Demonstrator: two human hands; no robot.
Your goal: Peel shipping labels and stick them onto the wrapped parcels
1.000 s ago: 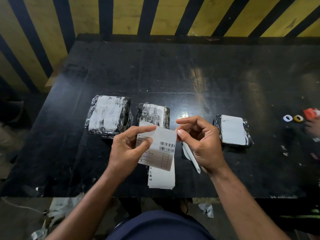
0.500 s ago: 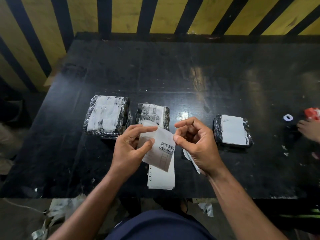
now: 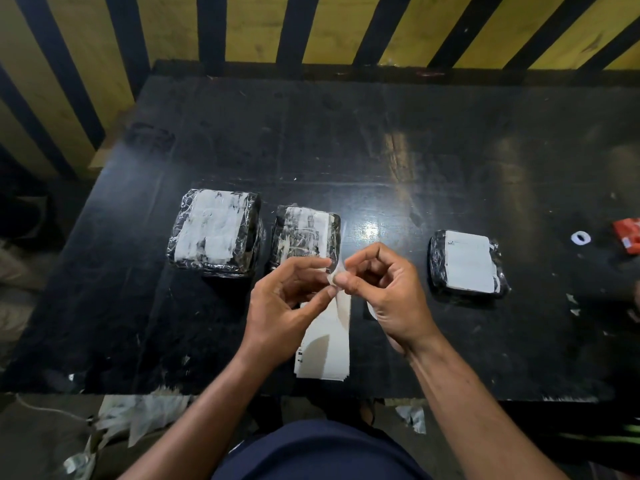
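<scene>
Three wrapped parcels lie on the black table (image 3: 381,140): a large parcel (image 3: 214,232) at the left, a middle parcel (image 3: 304,233) beside it, both with torn white patches, and a right parcel (image 3: 467,263) with a clean white label on top. My left hand (image 3: 287,303) and my right hand (image 3: 384,292) meet above the table's front, both pinching the top corner of a shipping label (image 3: 341,299) that hangs down edge-on between them. Beneath my hands a stack of labels (image 3: 323,355) rests near the front edge.
A white tape ring (image 3: 580,237) and a red packet (image 3: 629,233) lie at the table's right edge. Paper scraps (image 3: 138,420) litter the floor below the front edge. A yellow and black striped wall (image 3: 311,29) stands behind the table.
The label has turned from facing me with its barcode to hanging edge-on. My hands have come together at its top corner. The other person's hand at the far right has gone from view.
</scene>
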